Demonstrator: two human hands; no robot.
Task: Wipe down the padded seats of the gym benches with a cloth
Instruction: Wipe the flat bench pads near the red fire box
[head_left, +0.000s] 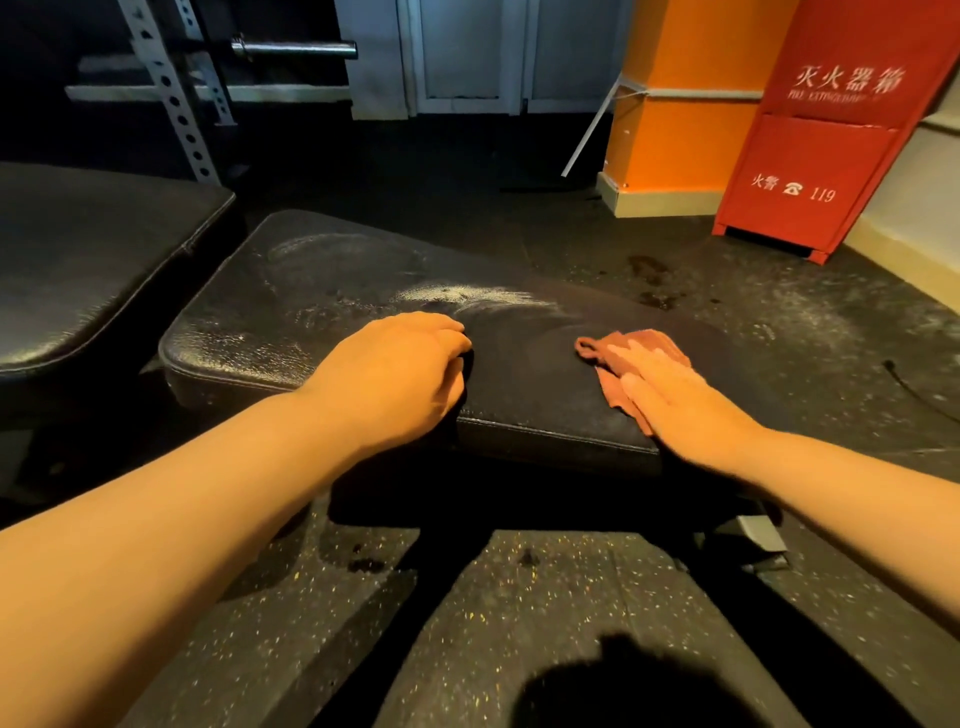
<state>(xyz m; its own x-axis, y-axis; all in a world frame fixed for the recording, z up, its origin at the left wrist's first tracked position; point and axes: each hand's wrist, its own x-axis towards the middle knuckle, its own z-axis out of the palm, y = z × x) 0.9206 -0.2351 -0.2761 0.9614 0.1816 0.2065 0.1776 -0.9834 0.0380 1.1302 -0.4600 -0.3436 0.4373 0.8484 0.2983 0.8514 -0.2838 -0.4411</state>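
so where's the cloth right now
In the head view, the reddish-brown cloth lies right of centre on the black padded bench seat, near its front right corner, pressed flat under the right hand.

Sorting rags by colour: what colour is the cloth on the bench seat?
Reddish-brown, a rust tone; the cloth shows under the right hand in the head view.

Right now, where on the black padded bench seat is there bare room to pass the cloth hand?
Free: the strip between the left hand and the reddish-brown cloth, and the far stretch of the black padded bench seat beyond the whitish smear. Crowded: the near edge, where the left hand rests and the right hand presses flat on the cloth.
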